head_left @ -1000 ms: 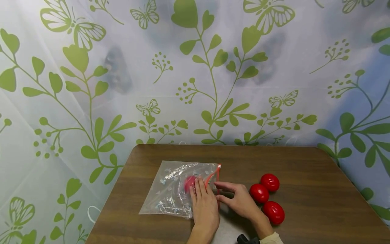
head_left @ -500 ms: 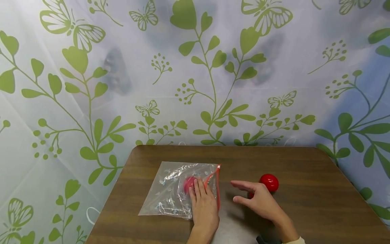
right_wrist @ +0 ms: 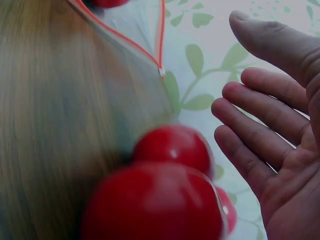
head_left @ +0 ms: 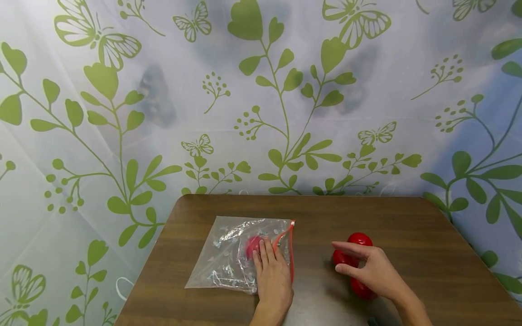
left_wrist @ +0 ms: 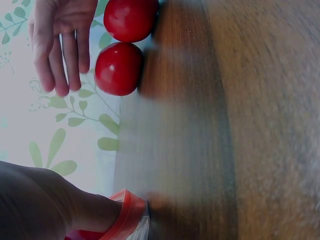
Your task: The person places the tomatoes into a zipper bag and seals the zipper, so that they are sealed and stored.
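Over the right part of the tabletop (head_left: pixel 428 262), the right hand (head_left: pixel 375 269) hovers with thumb and fingers parted and nothing between them; below it three red balls (head_left: pixel 343 259) sit in a close cluster, the left one nearest the fingertips in the head view, the back ball (head_left: pixel 360 238) just beyond, the front ball (head_left: pixel 363 290) partly hidden by the hand. Well to the left, a clear zip bag (head_left: pixel 226 260) lies with one more red ball (head_left: pixel 253 246) inside; its orange-edged mouth (head_left: pixel 291 253) faces the cluster and shows parted in the right wrist view. The left hand (head_left: pixel 274 283) rests at that mouth, visible fingers straight over the plastic; the thumb's end is hidden, so I cannot tell whether it pinches the edge.

The step in hand looks like a reach for one ball; done well, thumb and fingers should come down on opposite sides of a single ball, past its widest part if space allows, before closing; the glossy surface may slip under a fingertip hold, and a sideways brush could set the others rolling. The left hand had best press only lightly, enough to anchor the bag and leave the mouth gaping.
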`<state>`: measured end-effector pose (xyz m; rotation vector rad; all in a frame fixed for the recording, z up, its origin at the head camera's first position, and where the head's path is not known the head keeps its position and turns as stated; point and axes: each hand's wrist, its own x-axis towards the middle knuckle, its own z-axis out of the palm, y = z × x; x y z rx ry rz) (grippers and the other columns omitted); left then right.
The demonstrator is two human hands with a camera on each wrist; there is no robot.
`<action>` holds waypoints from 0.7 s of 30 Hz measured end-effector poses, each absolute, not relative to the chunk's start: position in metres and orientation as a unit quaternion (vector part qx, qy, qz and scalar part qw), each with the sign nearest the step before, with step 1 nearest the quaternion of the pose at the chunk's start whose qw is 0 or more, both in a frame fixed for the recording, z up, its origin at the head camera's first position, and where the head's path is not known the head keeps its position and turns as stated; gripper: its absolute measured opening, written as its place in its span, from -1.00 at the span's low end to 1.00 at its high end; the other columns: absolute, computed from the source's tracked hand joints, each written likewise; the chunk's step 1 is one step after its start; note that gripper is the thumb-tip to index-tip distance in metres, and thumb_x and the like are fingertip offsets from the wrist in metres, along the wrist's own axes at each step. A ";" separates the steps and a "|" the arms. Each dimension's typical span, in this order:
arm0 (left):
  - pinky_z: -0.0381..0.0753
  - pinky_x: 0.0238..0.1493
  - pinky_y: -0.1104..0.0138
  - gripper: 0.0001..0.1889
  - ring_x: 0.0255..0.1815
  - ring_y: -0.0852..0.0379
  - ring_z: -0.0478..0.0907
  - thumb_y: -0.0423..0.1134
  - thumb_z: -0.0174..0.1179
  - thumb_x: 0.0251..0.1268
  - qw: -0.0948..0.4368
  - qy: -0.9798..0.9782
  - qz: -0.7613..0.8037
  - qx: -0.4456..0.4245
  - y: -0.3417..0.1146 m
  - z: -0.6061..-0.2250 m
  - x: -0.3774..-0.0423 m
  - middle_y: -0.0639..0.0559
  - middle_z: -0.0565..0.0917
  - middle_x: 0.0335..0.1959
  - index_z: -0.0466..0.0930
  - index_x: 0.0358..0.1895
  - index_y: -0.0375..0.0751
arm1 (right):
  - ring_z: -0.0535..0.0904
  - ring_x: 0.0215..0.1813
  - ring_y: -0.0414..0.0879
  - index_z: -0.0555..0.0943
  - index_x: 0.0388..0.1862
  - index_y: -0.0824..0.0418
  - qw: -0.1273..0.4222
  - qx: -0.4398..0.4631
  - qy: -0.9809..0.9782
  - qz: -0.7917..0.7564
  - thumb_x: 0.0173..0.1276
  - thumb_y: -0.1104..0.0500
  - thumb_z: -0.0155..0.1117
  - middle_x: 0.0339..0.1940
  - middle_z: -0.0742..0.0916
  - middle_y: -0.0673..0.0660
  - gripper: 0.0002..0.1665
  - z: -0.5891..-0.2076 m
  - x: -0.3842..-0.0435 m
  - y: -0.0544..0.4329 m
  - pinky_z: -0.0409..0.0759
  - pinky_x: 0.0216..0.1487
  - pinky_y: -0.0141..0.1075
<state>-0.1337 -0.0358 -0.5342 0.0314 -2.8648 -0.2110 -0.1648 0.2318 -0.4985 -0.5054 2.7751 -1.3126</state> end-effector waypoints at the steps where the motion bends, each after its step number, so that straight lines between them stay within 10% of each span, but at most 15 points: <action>1: 0.29 0.67 -0.23 -0.02 0.69 -0.35 0.33 -0.38 0.70 -0.26 0.132 -0.989 -0.073 0.011 -0.036 -0.534 -0.134 -0.47 0.38 0.63 0.54 0.44 -0.45 | 0.78 0.22 -0.01 0.72 0.37 -0.24 0.016 -0.159 0.896 -0.415 0.35 -0.13 0.64 0.29 0.83 -0.06 -0.39 -0.497 -0.163 0.236 0.79 0.12 -0.17; 21: 0.30 0.67 -0.23 0.01 0.69 -0.36 0.33 -0.36 0.74 -0.32 0.127 -0.989 -0.069 0.011 -0.036 -0.532 -0.132 -0.47 0.37 0.63 0.55 0.43 -0.45 | 0.62 0.25 -0.59 0.78 0.31 -0.02 -0.010 -0.147 0.905 -0.398 0.26 -0.02 0.72 0.25 0.85 0.03 -0.38 -0.499 -0.146 0.292 0.66 0.11 -0.56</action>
